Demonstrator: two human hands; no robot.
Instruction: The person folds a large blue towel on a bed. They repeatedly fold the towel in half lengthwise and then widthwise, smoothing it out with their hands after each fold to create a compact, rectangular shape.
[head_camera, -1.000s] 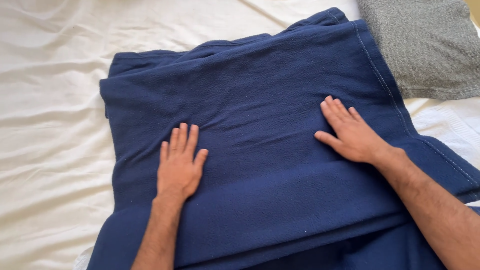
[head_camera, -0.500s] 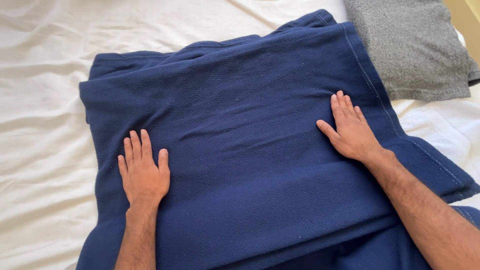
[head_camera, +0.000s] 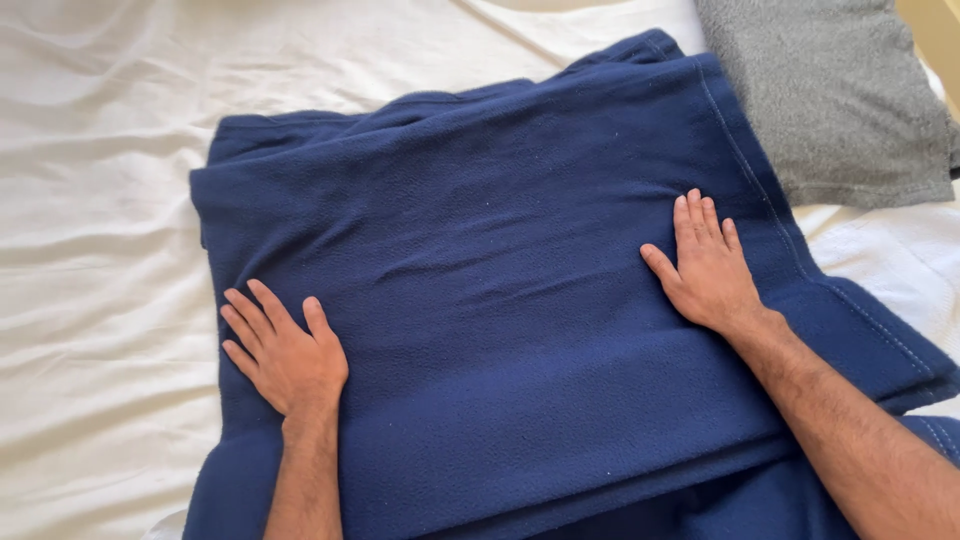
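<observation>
Both palms flat with fingers spread, gripping nothing — the left hand (head_camera: 288, 358) and the right hand (head_camera: 712, 270) may drag the folded navy-blue fleece blanket (head_camera: 500, 300) askew if pressed unevenly, rucking its stacked layers.

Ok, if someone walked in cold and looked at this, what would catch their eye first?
First the folded dark blue fleece blanket, which fills the middle of the view on a creased white sheet. Next the two bare hands pressed flat on it, fingers spread: the left hand near the blanket's left edge, the right hand near its stitched right edge. A grey pillow sits at top right.
</observation>
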